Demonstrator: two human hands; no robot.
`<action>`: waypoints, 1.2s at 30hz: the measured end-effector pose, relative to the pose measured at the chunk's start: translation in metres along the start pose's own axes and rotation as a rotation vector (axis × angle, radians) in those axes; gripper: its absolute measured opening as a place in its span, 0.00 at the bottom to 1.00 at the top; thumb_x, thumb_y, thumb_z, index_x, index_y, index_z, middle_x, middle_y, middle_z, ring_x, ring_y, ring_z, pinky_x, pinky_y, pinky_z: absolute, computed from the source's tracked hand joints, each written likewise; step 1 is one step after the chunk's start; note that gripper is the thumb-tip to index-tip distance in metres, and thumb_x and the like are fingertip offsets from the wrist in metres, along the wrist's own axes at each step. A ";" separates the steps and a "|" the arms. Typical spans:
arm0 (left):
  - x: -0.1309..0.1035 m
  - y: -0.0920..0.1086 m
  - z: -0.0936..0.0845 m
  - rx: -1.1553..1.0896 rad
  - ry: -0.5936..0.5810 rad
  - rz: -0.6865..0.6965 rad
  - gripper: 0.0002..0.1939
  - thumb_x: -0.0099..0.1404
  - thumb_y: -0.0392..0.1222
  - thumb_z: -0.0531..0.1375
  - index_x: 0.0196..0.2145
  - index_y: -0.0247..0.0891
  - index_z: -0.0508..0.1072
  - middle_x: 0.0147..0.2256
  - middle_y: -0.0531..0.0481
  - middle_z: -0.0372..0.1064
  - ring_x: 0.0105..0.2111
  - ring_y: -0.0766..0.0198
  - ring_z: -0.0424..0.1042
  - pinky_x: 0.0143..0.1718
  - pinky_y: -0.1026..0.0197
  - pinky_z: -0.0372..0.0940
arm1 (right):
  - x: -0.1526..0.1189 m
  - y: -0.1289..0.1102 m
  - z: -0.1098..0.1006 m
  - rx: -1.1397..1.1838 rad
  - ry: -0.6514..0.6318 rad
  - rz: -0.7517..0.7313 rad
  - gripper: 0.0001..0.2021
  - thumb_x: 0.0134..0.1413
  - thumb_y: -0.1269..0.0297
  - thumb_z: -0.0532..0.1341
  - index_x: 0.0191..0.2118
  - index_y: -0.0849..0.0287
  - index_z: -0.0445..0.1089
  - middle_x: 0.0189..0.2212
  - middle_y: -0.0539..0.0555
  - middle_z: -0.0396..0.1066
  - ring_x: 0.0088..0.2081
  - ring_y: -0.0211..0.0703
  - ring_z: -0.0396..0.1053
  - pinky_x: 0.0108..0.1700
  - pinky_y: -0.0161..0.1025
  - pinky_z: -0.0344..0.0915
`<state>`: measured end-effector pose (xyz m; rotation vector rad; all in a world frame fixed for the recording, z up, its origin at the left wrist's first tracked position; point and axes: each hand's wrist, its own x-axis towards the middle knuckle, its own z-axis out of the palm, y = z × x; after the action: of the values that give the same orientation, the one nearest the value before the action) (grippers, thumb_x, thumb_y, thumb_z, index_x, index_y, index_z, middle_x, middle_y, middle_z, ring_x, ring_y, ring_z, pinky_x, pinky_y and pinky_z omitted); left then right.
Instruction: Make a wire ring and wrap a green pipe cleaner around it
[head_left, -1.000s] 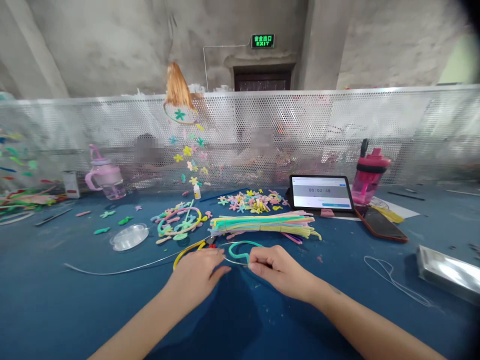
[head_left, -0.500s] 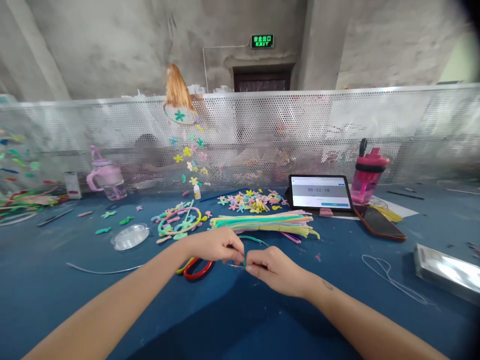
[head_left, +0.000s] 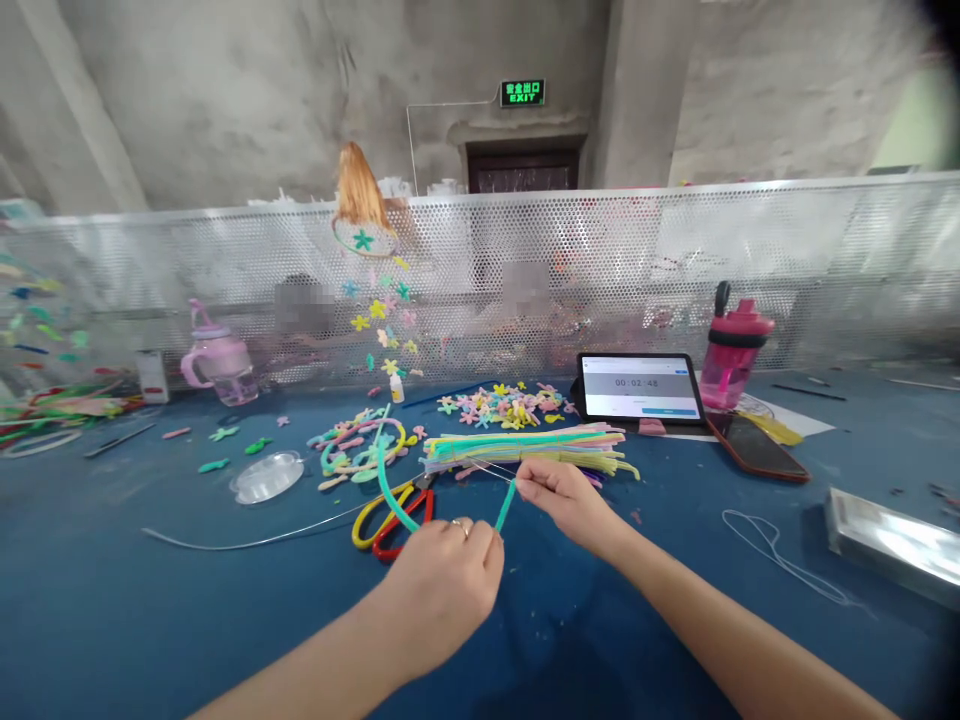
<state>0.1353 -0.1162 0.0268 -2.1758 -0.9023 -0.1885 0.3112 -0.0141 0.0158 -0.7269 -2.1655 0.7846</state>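
My left hand (head_left: 450, 570) is closed around a teal pipe cleaner (head_left: 390, 490), whose long free end curves up on the left. A short length of it runs from that fist to the fingertips of my right hand (head_left: 566, 500), which pinch its tip. Thin clear cord (head_left: 259, 543) passes by the right fingertips and trails over the table to the left. Scissors (head_left: 379, 515) with yellow and red handles lie just beyond the left hand. Behind the hands rests a bundle of pastel pipe cleaners (head_left: 532, 440).
Flower shapes (head_left: 517, 405) are heaped at the back, with a pile of rings and pieces (head_left: 360, 445) to their left. A clear dish (head_left: 268, 477), tablet (head_left: 637, 388), phone (head_left: 757, 447), pink bottle (head_left: 733, 350) and metal box (head_left: 892, 540) stand around. A perforated screen (head_left: 450, 300) closes the back.
My left hand has moved nearer and down, the right one slightly up. They have drawn apart, showing the teal pipe cleaner between them and more of the scissors.
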 end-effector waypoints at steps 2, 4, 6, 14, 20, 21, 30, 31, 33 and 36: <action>-0.002 0.014 0.014 0.072 0.022 0.035 0.09 0.55 0.26 0.52 0.32 0.29 0.70 0.23 0.45 0.65 0.20 0.60 0.65 0.17 0.61 0.58 | -0.002 -0.002 0.002 0.041 -0.009 0.009 0.12 0.59 0.62 0.52 0.25 0.60 0.59 0.21 0.46 0.54 0.25 0.34 0.52 0.27 0.31 0.51; -0.001 0.023 0.029 0.147 0.066 0.059 0.10 0.55 0.26 0.51 0.33 0.25 0.70 0.24 0.41 0.67 0.19 0.61 0.66 0.16 0.62 0.56 | -0.003 -0.004 0.003 0.073 -0.020 0.016 0.12 0.59 0.62 0.52 0.25 0.61 0.60 0.21 0.46 0.53 0.25 0.33 0.51 0.26 0.31 0.51; 0.004 0.028 0.042 0.224 0.124 0.074 0.10 0.55 0.25 0.52 0.33 0.22 0.71 0.25 0.36 0.69 0.20 0.61 0.67 0.16 0.62 0.57 | -0.005 -0.007 0.003 0.110 -0.029 0.025 0.12 0.58 0.61 0.52 0.25 0.61 0.60 0.20 0.46 0.53 0.24 0.33 0.50 0.26 0.31 0.50; 0.021 0.023 0.065 0.306 0.255 0.079 0.09 0.54 0.23 0.52 0.30 0.20 0.72 0.20 0.38 0.69 0.16 0.61 0.65 0.13 0.63 0.53 | -0.010 -0.020 0.006 0.166 -0.116 0.012 0.13 0.58 0.63 0.53 0.24 0.61 0.61 0.21 0.46 0.56 0.25 0.34 0.53 0.28 0.31 0.52; 0.000 0.029 0.055 0.141 0.139 0.020 0.09 0.57 0.29 0.54 0.35 0.24 0.72 0.27 0.38 0.71 0.25 0.56 0.70 0.20 0.59 0.61 | -0.012 -0.028 0.007 -0.029 -0.179 -0.019 0.11 0.57 0.67 0.53 0.24 0.60 0.59 0.20 0.45 0.55 0.23 0.32 0.52 0.25 0.30 0.49; -0.005 0.030 0.051 0.092 0.111 -0.038 0.10 0.59 0.32 0.55 0.36 0.25 0.72 0.31 0.36 0.72 0.29 0.54 0.71 0.24 0.58 0.63 | -0.012 -0.030 0.005 -0.059 -0.187 -0.027 0.11 0.57 0.67 0.53 0.24 0.60 0.58 0.20 0.45 0.54 0.23 0.32 0.52 0.25 0.30 0.48; 0.003 -0.021 0.006 -0.455 0.118 -0.297 0.14 0.62 0.51 0.57 0.32 0.36 0.67 0.32 0.47 0.68 0.34 0.58 0.68 0.32 0.60 0.63 | -0.012 -0.030 -0.009 -0.200 -0.281 -0.133 0.09 0.57 0.71 0.53 0.25 0.59 0.57 0.20 0.44 0.54 0.24 0.31 0.52 0.26 0.29 0.48; 0.009 -0.025 0.008 -0.546 0.084 -0.294 0.13 0.63 0.50 0.56 0.33 0.36 0.67 0.33 0.48 0.67 0.35 0.60 0.68 0.33 0.61 0.63 | -0.013 -0.029 -0.012 -0.197 -0.282 -0.137 0.09 0.57 0.71 0.53 0.26 0.59 0.58 0.21 0.44 0.55 0.24 0.31 0.52 0.26 0.29 0.48; 0.021 -0.027 0.017 -0.698 0.034 -0.268 0.10 0.67 0.46 0.52 0.33 0.37 0.66 0.30 0.51 0.66 0.31 0.65 0.68 0.30 0.65 0.61 | -0.012 -0.027 -0.018 -0.203 -0.273 -0.136 0.08 0.59 0.70 0.52 0.27 0.59 0.59 0.21 0.44 0.55 0.24 0.31 0.52 0.26 0.29 0.48; 0.033 -0.022 0.032 -0.716 0.072 -0.258 0.13 0.69 0.41 0.47 0.30 0.38 0.66 0.26 0.53 0.64 0.25 0.67 0.66 0.26 0.66 0.59 | -0.008 -0.028 -0.029 -0.240 -0.264 -0.147 0.12 0.62 0.65 0.51 0.27 0.59 0.59 0.20 0.44 0.54 0.23 0.31 0.52 0.25 0.30 0.49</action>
<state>0.1406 -0.0657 0.0305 -2.6549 -1.1994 -0.8171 0.3310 -0.0288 0.0487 -0.5993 -2.5514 0.5756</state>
